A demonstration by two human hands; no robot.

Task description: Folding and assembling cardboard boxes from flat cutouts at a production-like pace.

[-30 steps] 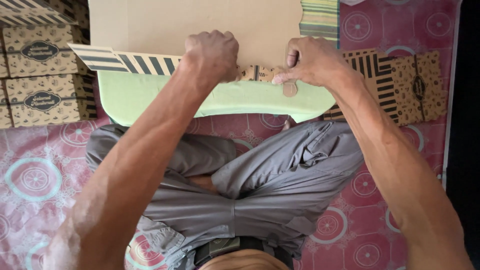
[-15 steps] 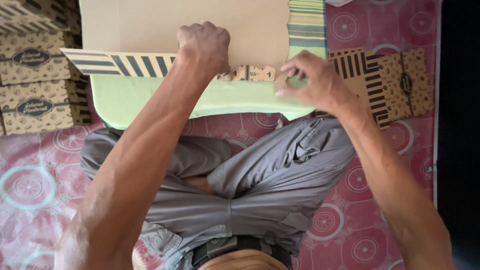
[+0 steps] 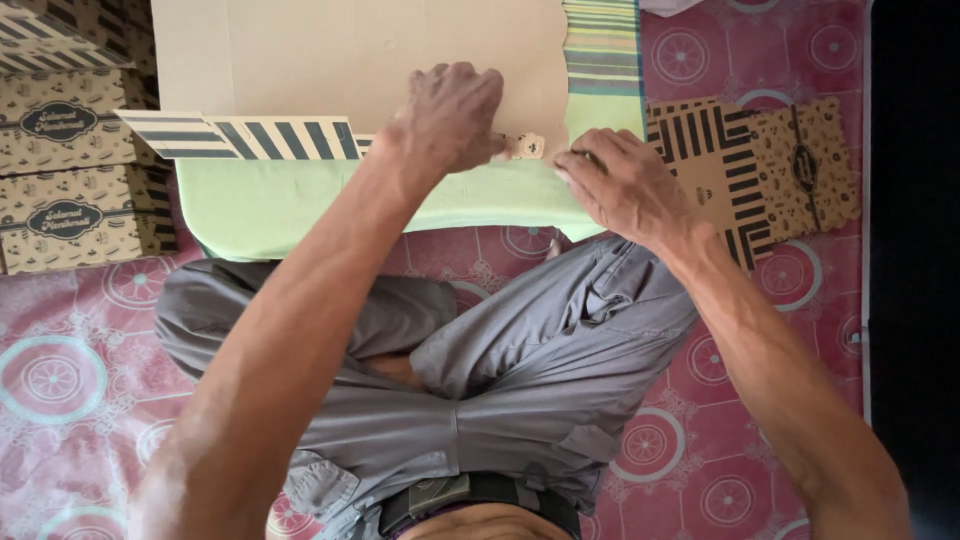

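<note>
I see the flat cardboard sheet lying left-right across the green board, my left hand clenched pinning its near edge, nearer than my loosely curled, empty right hand.

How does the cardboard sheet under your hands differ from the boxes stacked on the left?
The sheet lies flat and unfolded, plain tan face up, with a striped flap. The boxes are folded up and stacked, showing their patterned sides with oval labels. Left hand presses the sheet; nothing touches the boxes. Both are cardboard.

Plain tan cardboard sheet lies flat, striped flap seemingly folded.
</note>
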